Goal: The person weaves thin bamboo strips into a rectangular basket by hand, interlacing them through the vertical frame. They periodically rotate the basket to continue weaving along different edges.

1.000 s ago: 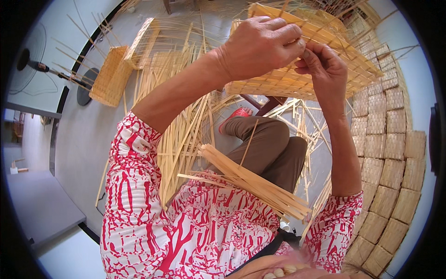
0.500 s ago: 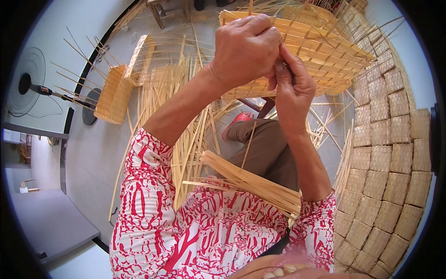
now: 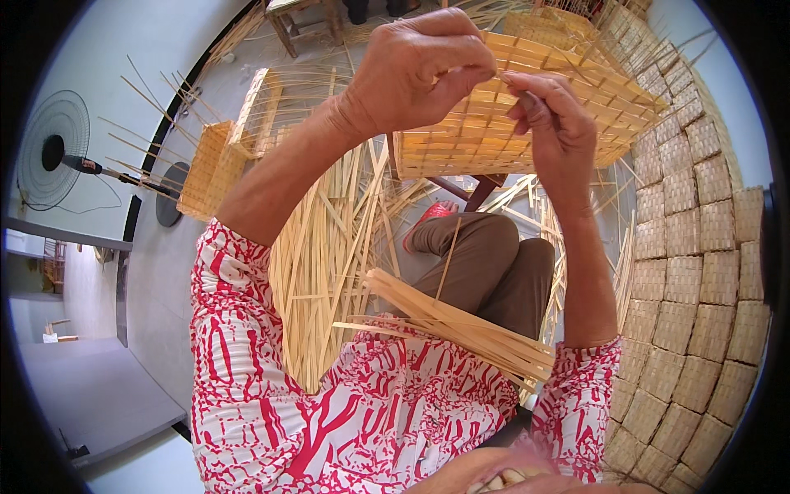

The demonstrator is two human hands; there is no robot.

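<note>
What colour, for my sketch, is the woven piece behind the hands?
The woven piece is golden yellow; best view: head.

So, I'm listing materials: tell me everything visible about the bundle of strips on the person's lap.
The bundle holds thin, flat, pale-tan strips that look like bamboo or wood. It lies slantwise from upper left to lower right, across the brown trousers and patterned top. Its strips lie loosely together, uneven at the right end; a pale strip juts left and a thin one sticks up. The left hand and right hand don't touch it.
</note>
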